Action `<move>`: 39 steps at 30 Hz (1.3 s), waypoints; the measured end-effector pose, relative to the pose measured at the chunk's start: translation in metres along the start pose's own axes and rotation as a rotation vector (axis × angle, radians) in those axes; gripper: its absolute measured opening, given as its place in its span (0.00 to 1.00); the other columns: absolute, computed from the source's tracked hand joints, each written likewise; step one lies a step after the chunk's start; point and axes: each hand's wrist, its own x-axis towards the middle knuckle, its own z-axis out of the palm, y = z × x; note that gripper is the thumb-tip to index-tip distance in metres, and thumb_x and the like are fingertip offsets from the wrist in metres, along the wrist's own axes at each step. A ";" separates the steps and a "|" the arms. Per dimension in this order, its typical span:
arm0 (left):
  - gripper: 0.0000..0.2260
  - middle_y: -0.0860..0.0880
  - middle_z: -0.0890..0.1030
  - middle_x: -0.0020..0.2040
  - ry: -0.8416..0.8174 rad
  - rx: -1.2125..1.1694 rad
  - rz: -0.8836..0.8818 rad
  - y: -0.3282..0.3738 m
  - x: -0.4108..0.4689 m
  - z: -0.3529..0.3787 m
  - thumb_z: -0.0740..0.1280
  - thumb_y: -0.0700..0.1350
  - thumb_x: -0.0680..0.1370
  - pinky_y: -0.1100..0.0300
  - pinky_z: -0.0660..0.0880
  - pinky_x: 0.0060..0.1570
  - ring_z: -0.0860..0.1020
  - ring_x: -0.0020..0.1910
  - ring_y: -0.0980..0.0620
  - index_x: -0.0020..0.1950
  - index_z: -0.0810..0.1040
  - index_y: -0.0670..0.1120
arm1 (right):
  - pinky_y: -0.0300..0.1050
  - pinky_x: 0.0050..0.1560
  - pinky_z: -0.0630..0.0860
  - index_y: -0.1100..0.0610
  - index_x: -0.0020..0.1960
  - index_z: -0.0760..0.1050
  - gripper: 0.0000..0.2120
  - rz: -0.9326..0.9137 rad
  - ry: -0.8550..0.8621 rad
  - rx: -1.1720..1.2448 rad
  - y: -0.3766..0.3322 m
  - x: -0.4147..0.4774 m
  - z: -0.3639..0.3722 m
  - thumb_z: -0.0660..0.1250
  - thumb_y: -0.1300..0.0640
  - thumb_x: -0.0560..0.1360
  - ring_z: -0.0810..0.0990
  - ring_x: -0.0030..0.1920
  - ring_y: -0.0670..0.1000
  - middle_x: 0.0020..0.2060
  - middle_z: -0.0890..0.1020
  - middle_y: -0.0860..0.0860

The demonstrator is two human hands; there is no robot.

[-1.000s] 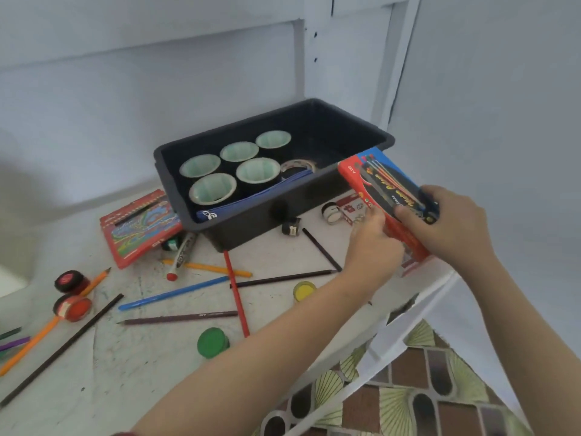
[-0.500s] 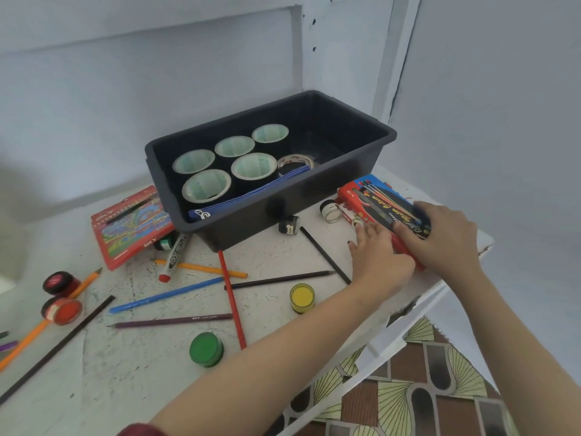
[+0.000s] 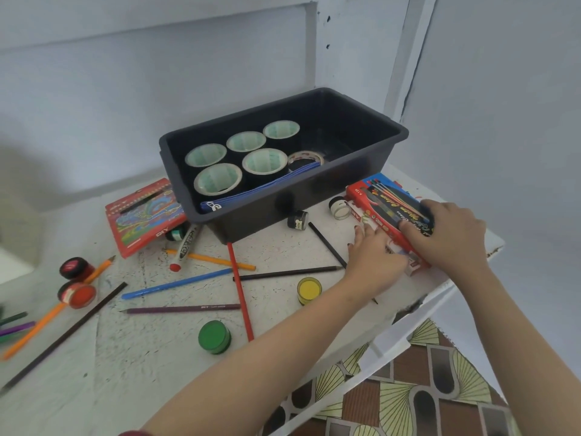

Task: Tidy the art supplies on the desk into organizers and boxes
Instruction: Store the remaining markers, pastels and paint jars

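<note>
My right grip [image 3: 449,237] clasps the red pencil box [image 3: 374,202], which lies at the counter's [image 3: 141,357] right edge, near the black bin [image 3: 314,196]. My left grip [image 3: 374,259], fingers straight, presses its near side.

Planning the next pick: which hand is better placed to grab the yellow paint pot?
Left. The left hand lies nearer the yellow paint pot, just up and right of it; the right hand holds the red box, farther off.
</note>
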 end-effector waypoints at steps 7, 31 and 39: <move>0.17 0.48 0.64 0.70 -0.015 -0.208 -0.020 0.000 -0.012 -0.007 0.63 0.41 0.76 0.50 0.61 0.70 0.60 0.72 0.47 0.65 0.72 0.45 | 0.53 0.56 0.64 0.58 0.66 0.71 0.27 0.037 0.023 0.042 -0.015 -0.007 -0.001 0.57 0.43 0.73 0.71 0.58 0.61 0.59 0.76 0.58; 0.14 0.54 0.83 0.44 0.936 -0.560 -0.210 -0.135 -0.221 -0.185 0.61 0.33 0.77 0.65 0.76 0.44 0.81 0.44 0.57 0.50 0.80 0.50 | 0.29 0.40 0.70 0.46 0.55 0.76 0.10 -0.624 -0.324 0.703 -0.226 -0.113 -0.004 0.62 0.51 0.75 0.76 0.42 0.39 0.41 0.78 0.38; 0.13 0.50 0.82 0.48 1.103 -0.573 -0.307 -0.185 -0.302 -0.230 0.60 0.34 0.78 0.64 0.75 0.44 0.80 0.48 0.53 0.51 0.79 0.49 | 0.25 0.38 0.71 0.43 0.49 0.76 0.07 -0.638 -0.484 0.842 -0.307 -0.153 0.018 0.65 0.54 0.75 0.76 0.43 0.35 0.39 0.79 0.36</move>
